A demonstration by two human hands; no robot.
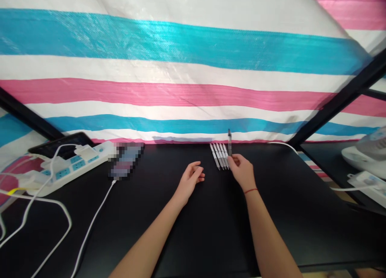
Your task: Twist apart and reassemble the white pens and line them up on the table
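Note:
My right hand holds a pen upright by its lower end, its tip pointing up toward the striped sheet. Just left of that hand, several white pens lie side by side in a row on the black table. My left hand rests on the table a short way left of the pens. Its fingers are loosely curled and it holds nothing.
A white power strip with plugs and white cables lies at the left, beside a blurred phone on a charging cable. A striped tarp hangs behind the table. Black frame bars and white devices stand at the right.

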